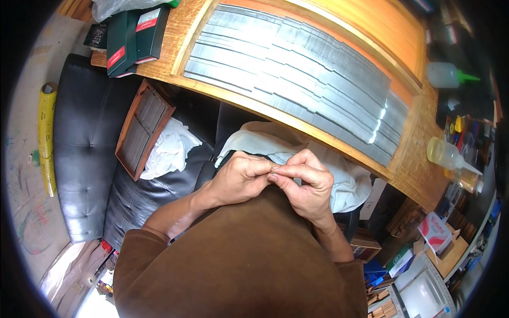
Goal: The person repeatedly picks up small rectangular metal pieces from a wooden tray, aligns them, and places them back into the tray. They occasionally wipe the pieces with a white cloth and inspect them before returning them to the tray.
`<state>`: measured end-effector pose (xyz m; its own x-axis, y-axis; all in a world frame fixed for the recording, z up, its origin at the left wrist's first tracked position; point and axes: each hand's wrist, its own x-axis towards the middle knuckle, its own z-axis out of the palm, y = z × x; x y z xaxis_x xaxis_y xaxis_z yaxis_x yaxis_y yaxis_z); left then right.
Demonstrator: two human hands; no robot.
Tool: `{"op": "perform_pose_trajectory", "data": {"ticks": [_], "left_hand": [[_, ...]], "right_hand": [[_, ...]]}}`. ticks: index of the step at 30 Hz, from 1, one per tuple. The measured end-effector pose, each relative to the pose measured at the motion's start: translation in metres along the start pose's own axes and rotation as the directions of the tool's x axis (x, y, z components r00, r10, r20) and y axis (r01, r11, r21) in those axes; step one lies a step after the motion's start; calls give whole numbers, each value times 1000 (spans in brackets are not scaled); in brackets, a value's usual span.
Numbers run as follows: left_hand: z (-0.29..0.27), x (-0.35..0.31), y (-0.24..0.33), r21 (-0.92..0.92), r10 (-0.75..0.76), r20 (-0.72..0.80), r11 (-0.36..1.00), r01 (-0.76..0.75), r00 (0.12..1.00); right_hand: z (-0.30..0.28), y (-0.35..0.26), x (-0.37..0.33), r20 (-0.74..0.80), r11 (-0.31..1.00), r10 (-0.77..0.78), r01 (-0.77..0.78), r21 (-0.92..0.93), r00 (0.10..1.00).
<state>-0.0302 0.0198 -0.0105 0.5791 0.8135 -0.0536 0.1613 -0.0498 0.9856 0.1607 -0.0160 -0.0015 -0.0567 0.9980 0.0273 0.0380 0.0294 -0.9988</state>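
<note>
My left hand and my right hand meet in front of my chest, above my lap. Their fingertips are pinched together and touch each other. Whatever lies between them, if anything, is too small or too hidden to make out. Just beyond the hands, a white cloth drapes over my lap. Farther off stands a wooden table with a framed tray, which holds tightly packed rows of thin, shiny grey pieces.
On the black tufted sofa at left, a small wooden box of grey pieces leans by a crumpled white cloth. Dark green boxes lie on the table's left end. Squeeze bottles and a cluttered shelf stand at right.
</note>
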Motion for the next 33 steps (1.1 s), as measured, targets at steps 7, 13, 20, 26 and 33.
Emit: {"op": "perform_pose_trajectory", "data": {"ticks": [7,13,20,26,33], "left_hand": [[1,0,2,-4,19,-12,1000,-19,1000],[6,2,8,-31,-4,-24,1000,4,1000],[9,6,30,-121,-214,95,967,224,972],[29,2,21,-395,-391,199,808,438,899],[30,4,17,-385,-438,252,773,504,863]], "right_hand": [[-3,-2,0,5,1000,-2,2,-8,1000],[-8,-7,2,0,1000,7,-7,-9,1000],[-22,-13,0,17,993,108,-109,42,994],[-33,-15,-5,75,952,290,-295,75,954],[-34,-4,-13,64,935,337,-342,96,939]]}}
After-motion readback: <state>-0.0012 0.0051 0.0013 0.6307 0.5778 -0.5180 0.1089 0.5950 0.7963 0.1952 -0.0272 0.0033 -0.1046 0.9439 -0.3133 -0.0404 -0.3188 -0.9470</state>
